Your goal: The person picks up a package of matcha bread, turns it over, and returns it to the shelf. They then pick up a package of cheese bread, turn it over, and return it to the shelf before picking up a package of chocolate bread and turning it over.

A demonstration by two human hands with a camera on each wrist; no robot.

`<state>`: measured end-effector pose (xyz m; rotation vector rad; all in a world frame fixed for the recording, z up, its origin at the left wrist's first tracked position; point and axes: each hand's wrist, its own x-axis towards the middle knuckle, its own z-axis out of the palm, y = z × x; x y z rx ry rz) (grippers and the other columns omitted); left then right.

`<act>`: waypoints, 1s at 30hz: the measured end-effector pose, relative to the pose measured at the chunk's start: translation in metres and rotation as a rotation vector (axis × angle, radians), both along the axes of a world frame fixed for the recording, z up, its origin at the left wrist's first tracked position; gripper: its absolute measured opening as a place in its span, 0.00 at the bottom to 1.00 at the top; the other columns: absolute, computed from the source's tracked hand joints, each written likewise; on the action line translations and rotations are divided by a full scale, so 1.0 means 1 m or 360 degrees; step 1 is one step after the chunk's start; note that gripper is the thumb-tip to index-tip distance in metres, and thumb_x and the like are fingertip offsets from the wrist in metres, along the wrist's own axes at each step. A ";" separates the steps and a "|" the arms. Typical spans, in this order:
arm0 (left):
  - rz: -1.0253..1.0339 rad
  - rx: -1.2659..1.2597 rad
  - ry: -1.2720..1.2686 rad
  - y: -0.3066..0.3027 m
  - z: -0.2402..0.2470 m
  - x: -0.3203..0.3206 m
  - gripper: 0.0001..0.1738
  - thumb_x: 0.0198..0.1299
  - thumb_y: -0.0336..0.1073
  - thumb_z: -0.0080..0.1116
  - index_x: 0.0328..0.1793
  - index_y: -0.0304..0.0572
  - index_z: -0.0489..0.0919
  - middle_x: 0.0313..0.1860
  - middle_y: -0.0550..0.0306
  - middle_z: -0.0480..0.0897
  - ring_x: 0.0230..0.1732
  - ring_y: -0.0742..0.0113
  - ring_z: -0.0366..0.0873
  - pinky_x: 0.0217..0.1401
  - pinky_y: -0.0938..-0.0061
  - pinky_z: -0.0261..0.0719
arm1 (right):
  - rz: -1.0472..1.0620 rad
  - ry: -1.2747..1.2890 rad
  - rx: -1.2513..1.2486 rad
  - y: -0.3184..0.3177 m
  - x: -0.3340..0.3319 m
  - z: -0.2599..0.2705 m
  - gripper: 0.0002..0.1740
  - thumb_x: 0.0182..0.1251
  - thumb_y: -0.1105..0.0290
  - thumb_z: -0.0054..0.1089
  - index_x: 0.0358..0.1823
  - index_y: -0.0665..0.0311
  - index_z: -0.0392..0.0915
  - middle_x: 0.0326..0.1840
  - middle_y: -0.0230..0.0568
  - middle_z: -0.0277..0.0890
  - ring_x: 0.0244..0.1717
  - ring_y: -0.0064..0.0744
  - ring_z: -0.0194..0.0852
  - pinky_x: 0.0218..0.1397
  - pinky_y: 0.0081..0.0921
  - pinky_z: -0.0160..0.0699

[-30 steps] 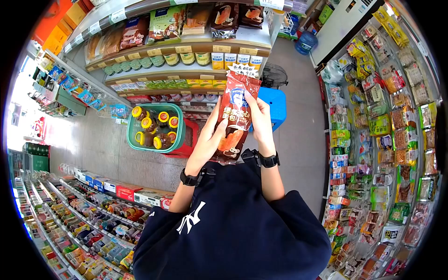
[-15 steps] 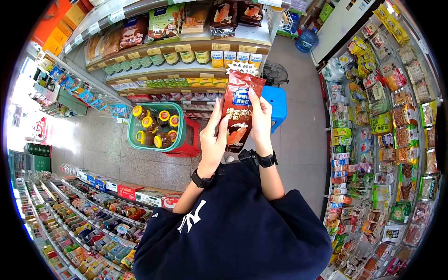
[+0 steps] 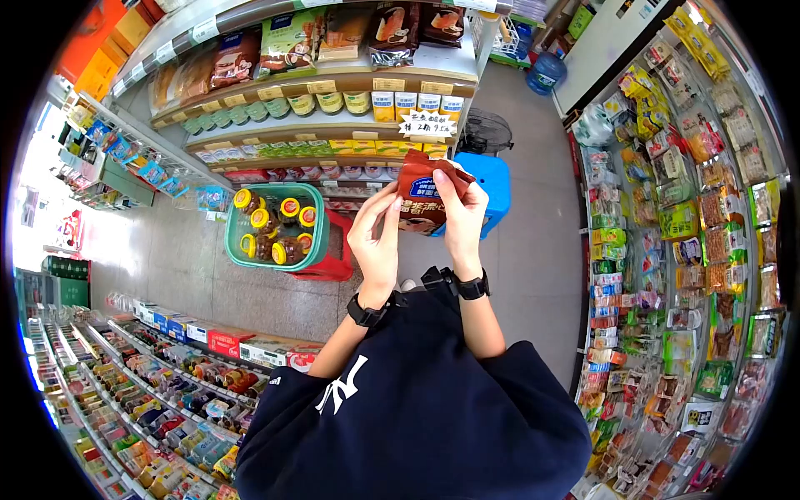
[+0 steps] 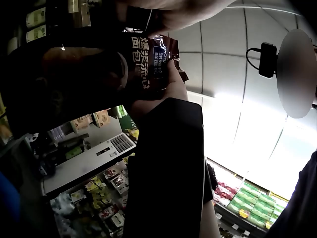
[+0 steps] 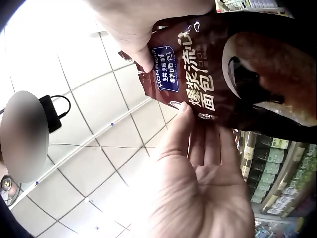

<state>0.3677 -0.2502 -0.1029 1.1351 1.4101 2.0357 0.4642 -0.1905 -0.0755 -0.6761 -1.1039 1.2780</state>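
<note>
Both hands hold a dark red-brown plastic bag of filled bread (image 3: 419,190), its printed front turned toward the person and its top edge crumpled. At the left edge, the left hand (image 3: 375,242) pinches the bag between thumb and fingers; its palm (image 5: 198,191) shows in the right wrist view. The right hand (image 3: 462,215) grips the upper right corner, thumb pressed on the front beside the blue logo. In the left wrist view the bag (image 4: 111,69) is mostly dark, with the right thumb (image 4: 174,82) near its top.
Ahead stands a shelf (image 3: 333,83) of packaged bread, cups and cartons. Left of the hands, a green basket (image 3: 233,242) of yellow-lidded jars sits on a red stool (image 3: 337,250). A blue stool (image 3: 493,183) and a fan (image 3: 486,132) are beyond; snack racks (image 3: 683,250) line the right.
The bag has tipped more upright, so its front looks foreshortened and its lower end has swung away from the person. Both hands keep hold of it.
</note>
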 end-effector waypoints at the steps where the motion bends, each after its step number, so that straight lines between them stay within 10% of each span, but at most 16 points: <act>1: -0.0008 0.0000 -0.0002 0.000 0.000 0.002 0.09 0.61 0.22 0.57 0.47 0.30 0.81 0.53 0.46 0.81 0.56 0.64 0.78 0.60 0.72 0.74 | -0.0008 -0.0002 0.0000 0.000 0.002 0.000 0.12 0.66 0.71 0.61 0.45 0.72 0.79 0.45 0.30 0.78 0.44 0.16 0.71 0.48 0.15 0.71; 13: -0.0410 -0.0061 0.0282 0.000 0.028 -0.013 0.17 0.61 0.29 0.59 0.56 0.33 0.79 0.57 0.50 0.79 0.59 0.66 0.75 0.65 0.72 0.68 | 0.0096 0.0669 -0.0223 0.016 0.034 -0.004 0.13 0.70 0.61 0.56 0.44 0.64 0.79 0.43 0.34 0.81 0.42 0.22 0.78 0.49 0.22 0.74; 30: -0.1031 -0.0158 -0.0188 0.002 0.012 -0.021 0.21 0.58 0.30 0.64 0.57 0.31 0.75 0.54 0.54 0.78 0.53 0.69 0.75 0.58 0.74 0.72 | 0.0521 0.0558 -0.0310 0.011 0.038 -0.004 0.15 0.71 0.61 0.53 0.46 0.65 0.79 0.44 0.36 0.82 0.42 0.22 0.79 0.49 0.22 0.76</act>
